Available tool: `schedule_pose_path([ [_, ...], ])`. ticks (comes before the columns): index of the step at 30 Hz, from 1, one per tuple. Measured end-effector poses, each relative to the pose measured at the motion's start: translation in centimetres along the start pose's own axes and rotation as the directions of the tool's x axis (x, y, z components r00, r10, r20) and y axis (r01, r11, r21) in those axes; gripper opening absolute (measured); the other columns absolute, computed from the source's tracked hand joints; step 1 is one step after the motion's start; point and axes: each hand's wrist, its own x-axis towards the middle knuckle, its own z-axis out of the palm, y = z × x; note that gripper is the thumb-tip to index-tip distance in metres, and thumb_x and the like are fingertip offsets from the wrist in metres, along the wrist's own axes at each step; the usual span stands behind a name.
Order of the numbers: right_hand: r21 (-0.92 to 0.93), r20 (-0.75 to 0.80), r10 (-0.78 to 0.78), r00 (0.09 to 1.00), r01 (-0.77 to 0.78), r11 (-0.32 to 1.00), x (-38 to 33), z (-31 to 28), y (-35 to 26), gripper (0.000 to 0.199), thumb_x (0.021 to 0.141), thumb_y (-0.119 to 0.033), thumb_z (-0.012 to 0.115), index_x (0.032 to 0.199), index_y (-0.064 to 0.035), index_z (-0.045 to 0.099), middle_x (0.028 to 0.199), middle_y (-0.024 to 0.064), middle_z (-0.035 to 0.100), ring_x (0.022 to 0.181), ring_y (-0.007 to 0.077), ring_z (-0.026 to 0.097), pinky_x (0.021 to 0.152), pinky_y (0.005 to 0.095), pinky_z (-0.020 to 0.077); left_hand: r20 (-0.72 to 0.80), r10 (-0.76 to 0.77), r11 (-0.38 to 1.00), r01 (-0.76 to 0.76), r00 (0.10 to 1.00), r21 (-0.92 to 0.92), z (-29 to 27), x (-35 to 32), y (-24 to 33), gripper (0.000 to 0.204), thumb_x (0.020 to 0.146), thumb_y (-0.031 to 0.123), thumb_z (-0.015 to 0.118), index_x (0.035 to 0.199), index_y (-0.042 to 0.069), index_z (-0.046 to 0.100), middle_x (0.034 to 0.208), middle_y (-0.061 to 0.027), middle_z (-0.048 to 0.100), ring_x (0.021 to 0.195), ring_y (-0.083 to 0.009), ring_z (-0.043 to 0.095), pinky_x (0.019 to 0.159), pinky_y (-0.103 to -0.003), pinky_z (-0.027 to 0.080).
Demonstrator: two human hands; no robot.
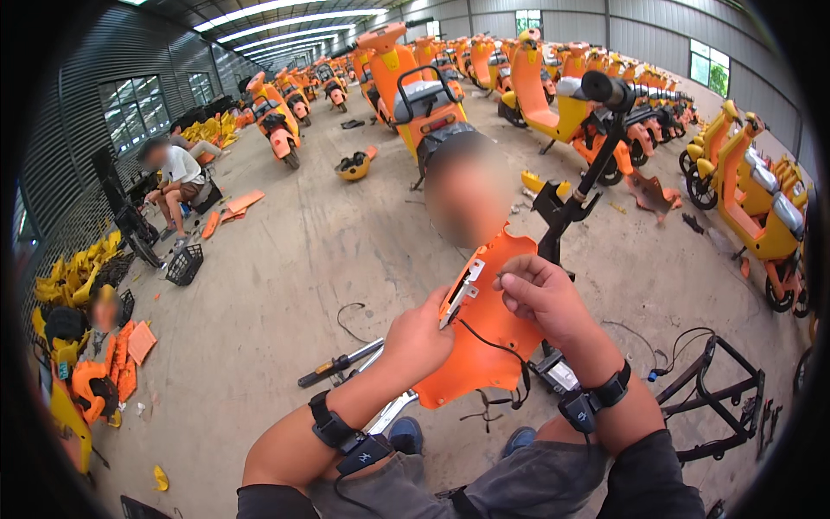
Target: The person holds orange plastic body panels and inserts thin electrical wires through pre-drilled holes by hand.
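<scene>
My left hand (421, 335) is closed on the left edge of an orange scooter body panel (475, 368), which stands tilted in front of me above my lap. Along that edge sits a white and metallic fitting (466, 288) in a slot, close to my left fingers. From it a black cable (494, 343) runs down across the panel and hangs past its lower right. Just right of the fitting, my right hand (540, 298) is raised before the panel with thumb and fingertips pinched together. Whatever they hold, if anything, is too small to make out.
A black steering stem (571, 208) rises beyond my right hand. On the floor are a black metal frame (722, 415) at right, a fork tube (339, 364) at left, and a yellow helmet (353, 166) farther off. Rows of orange scooters (529, 82) stand behind; a person (177, 177) sits at left.
</scene>
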Motion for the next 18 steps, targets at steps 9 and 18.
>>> schedule_pose_path([
  [9, -0.147, -0.093, 0.088, 0.992, -0.101, 0.984, 3.4, -3.3, 3.8, 0.015, 0.092, -0.011, 0.063, 0.106, -0.0039, 0.061, 0.089, -0.0003, 0.064, 0.07, 0.0052, 0.055, 0.059, 0.0195, 0.0419, 0.113, 0.002, 1.0, -0.002, 0.994, -0.001, 3.0, 5.3, -2.8, 0.046, 0.081, 0.012, 0.055, 0.127, 0.009, 0.051, 0.086, -0.0235, 0.066, 0.082, -0.0432, 0.063, 0.075, -0.051, 0.05],
  [18, -0.079, -0.249, 0.124, 0.961, -0.148, 0.986, 7.2, -6.3, 5.1, 0.019, 0.091, -0.013, 0.065, 0.106, -0.0033, 0.06, 0.08, -0.0002, 0.061, 0.066, 0.0049, 0.054, 0.055, 0.0183, 0.0403, 0.102, 0.133, 0.991, -0.134, 0.986, -0.005, 6.6, 10.5, -5.1, 0.048, 0.08, 0.009, 0.054, 0.127, 0.01, 0.052, 0.085, -0.0247, 0.065, 0.079, -0.0447, 0.062, 0.074, -0.053, 0.049],
])
